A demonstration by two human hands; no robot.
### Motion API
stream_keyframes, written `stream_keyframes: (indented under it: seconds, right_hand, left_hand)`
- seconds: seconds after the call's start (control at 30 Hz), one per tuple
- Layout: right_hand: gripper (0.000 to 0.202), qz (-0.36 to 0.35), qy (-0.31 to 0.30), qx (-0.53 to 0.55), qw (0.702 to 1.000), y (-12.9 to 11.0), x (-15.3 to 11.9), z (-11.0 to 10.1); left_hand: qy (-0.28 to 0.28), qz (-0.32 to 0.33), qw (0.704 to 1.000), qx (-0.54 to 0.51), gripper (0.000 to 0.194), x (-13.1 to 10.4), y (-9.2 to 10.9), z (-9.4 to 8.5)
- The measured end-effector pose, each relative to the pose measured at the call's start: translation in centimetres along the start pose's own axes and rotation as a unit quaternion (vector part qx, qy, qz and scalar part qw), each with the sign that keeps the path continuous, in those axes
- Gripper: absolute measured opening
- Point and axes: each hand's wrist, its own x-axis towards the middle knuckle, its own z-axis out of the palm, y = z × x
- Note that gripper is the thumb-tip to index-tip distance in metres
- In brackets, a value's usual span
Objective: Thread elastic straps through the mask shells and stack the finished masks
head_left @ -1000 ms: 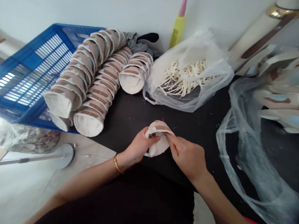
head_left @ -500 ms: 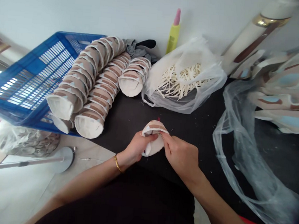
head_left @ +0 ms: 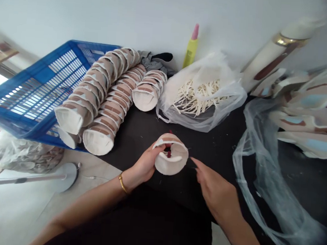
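A fabric cup is held at its left edge by the left hand, clamped between thumb and fingers, with its white-lined mouth turned toward the wearer. The right hand is positioned just to the right of the cup, apart from its rim; whether anything is pinched in its fingertips cannot be told. Beyond the grip, a clear plastic bag of pale strips is noted on the black table. Nested rows of similar cups and a blue basket are found to the grip's left.
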Motion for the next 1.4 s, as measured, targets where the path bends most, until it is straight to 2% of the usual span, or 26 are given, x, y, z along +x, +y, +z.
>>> stream_keyframes:
  seconds: [0.07, 0.17, 0.27, 0.4, 0.47, 0.57, 0.6, 0.7, 0.77, 0.8, 0.83, 0.9, 0.97, 1.03, 1.13, 1.2, 1.27, 1.33, 1.4]
  right_hand:
    - [0.025, -0.006, 0.064, 0.021, 0.998, -0.1, -1.4, -1.4]
    - [0.022, -0.131, 0.066, 0.039, 0.988, -1.7, -2.2, -1.5]
    - [0.049, -0.148, 0.012, -0.028, 0.989, -2.9, -0.8, 0.5]
    - [0.045, -0.151, -0.039, -0.078, 0.985, -1.9, 2.0, 2.6]
    - [0.048, -0.158, -0.077, -0.052, 0.983, -0.8, 3.0, 2.2]
    - [0.052, -0.144, -0.178, 0.066, 0.971, 0.9, 4.4, 0.3]
    - [0.048, -0.128, -0.216, 0.116, 0.961, 1.3, 5.0, -0.4]
    - [0.023, -0.043, -0.318, 0.254, 0.912, 2.3, 6.9, -2.0]
    - [0.025, 0.03, -0.38, 0.349, 0.856, 2.6, 7.9, -2.1]
    - [0.032, 0.072, -0.395, 0.397, 0.825, 2.7, 8.2, -1.9]
    - [0.039, 0.116, -0.396, 0.441, 0.797, 2.7, 8.4, -1.5]
    - [0.048, 0.193, -0.364, 0.502, 0.76, 2.6, 8.1, -0.6]
    - [0.053, 0.246, -0.327, 0.531, 0.742, 2.2, 7.3, 0.4]
    - [0.059, 0.28, -0.315, 0.55, 0.721, 1.7, 6.3, 1.2]
    - [0.063, 0.312, -0.316, 0.59, 0.674, 1.1, 5.1, 2.1]
    - [0.065, 0.312, -0.336, 0.62, 0.637, 0.7, 4.9, 2.6]
    - [0.066, 0.299, -0.369, 0.637, 0.607, 0.4, 5.0, 3.1]
    - [0.065, 0.273, -0.415, 0.635, 0.592, 0.0, 5.5, 3.5]
    - [0.062, 0.219, -0.467, 0.611, 0.6, -0.4, 6.4, 3.6]
  left_hand:
    - [0.011, -0.006, 1.0, -0.018, 0.037, 0.5, 0.4, -0.1]
    - [-0.006, 0.009, 1.0, -0.016, 0.04, 0.8, 0.4, 0.5]
    - [-0.056, 0.054, 0.997, 0.014, 0.039, 0.1, -0.5, 1.4]
    - [-0.089, 0.069, 0.993, 0.034, 0.046, -1.2, -1.5, 1.1]
    - [-0.131, 0.034, 0.989, 0.066, 0.051, -1.5, -1.1, 0.1]
    - [-0.18, -0.025, 0.968, 0.171, 0.065, -1.8, 1.2, -1.7]
    - [-0.177, -0.011, 0.96, 0.216, 0.071, -1.8, 2.3, -2.3]
    - [-0.192, 0.113, 0.915, 0.337, 0.076, -1.8, 5.3, -3.0]
    - [-0.241, 0.153, 0.877, 0.387, 0.06, -1.5, 6.5, -2.7]
    - [-0.258, 0.144, 0.87, 0.394, 0.047, -1.3, 6.7, -2.5]
    - [-0.263, 0.122, 0.875, 0.387, 0.036, -1.1, 6.8, -2.2]
    - [-0.245, 0.06, 0.908, 0.334, 0.032, -0.6, 6.3, -1.9]
    - [-0.214, 0.021, 0.941, 0.262, 0.036, 0.0, 5.7, -1.9]
    - [-0.199, 0.009, 0.957, 0.21, 0.037, 0.3, 5.2, -2.2]
    - [-0.215, -0.015, 0.964, 0.159, 0.039, 0.2, 5.0, -3.1]
    - [-0.239, -0.036, 0.961, 0.132, 0.041, -0.1, 4.9, -3.9]
    - [-0.251, -0.029, 0.96, 0.119, 0.042, -0.5, 4.7, -4.7]
    - [-0.253, 0.0, 0.959, 0.127, 0.042, -0.9, 4.9, -5.5]
    - [-0.263, 0.038, 0.949, 0.172, 0.039, -1.3, 5.7, -6.1]
